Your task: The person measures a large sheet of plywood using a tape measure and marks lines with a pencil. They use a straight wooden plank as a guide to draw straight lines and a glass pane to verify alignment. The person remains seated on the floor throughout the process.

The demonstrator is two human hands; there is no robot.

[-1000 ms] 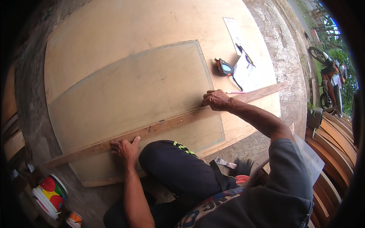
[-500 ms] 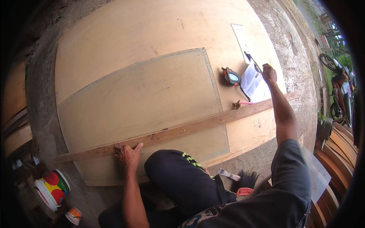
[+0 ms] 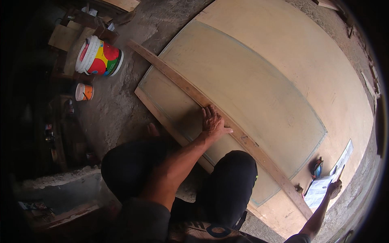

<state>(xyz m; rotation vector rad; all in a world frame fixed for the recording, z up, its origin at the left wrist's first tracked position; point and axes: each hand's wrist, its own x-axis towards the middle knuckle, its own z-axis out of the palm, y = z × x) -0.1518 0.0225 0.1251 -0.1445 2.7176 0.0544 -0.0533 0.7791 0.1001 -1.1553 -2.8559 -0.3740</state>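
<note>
A long narrow wooden strip [image 3: 184, 87] runs diagonally across a tan panel with grey-blue edge lines [image 3: 251, 81], which lies on a larger pale plywood sheet [image 3: 316, 60]. My left hand [image 3: 214, 122] rests on the strip's near edge, fingers apart and thumb stretched out. At the far right, my right hand [image 3: 334, 188] is closed on a thin dark pencil-like stick [image 3: 342, 171], beside a white written sheet of paper [image 3: 317, 193]. A tape measure [image 3: 317, 167] lies by the paper. Near the strip sits a small brown lump [image 3: 299, 188].
A colourful paint bucket [image 3: 99, 57] and a smaller orange-and-white tub [image 3: 84, 92] are on the left. My knee [image 3: 235, 178] is against the near side of the panel. A pale narrow piece [image 3: 345, 154] lies beyond the paper. Rough concrete floor [image 3: 117, 113] surrounds the sheet.
My view has swung to the left, bringing the buckets higher and the paper to the lower right. My left hand stays on the strip; my right hand keeps hold of the stick by the paper.
</note>
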